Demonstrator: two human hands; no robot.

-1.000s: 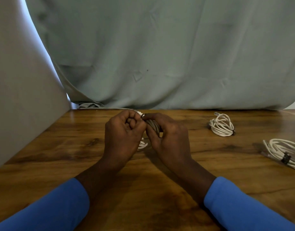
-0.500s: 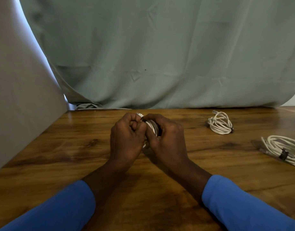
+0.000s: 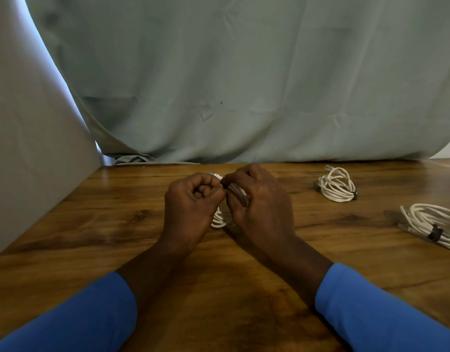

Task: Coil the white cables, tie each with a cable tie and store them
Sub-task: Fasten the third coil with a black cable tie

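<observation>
White coiled cable (image 3: 220, 219) sits gripped between left hand (image 3: 191, 201) and right hand (image 3: 257, 199) — hands have drawn closer, apparently cinching the small dark cable tie (image 3: 224, 185).

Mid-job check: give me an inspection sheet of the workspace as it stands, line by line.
Surface: wooden table, dark grain patches, a glare near the left.
Job's things: held coil between both hands, partly hidden; a small dark bit at the fingertips, possibly a tie, cannot tell.
Clutter: nothing seen.
Grippers: left hand fisted against the coil; right hand wrapped round it, thumb and forefinger pinching at its top.
Cables: far coil with a dark tie on its right side; near coil at the right edge with a dark tie across it, cut off by the frame.
Surroundings: grey-green curtain behind the table; pale panel on the left; blue sleeves.
</observation>
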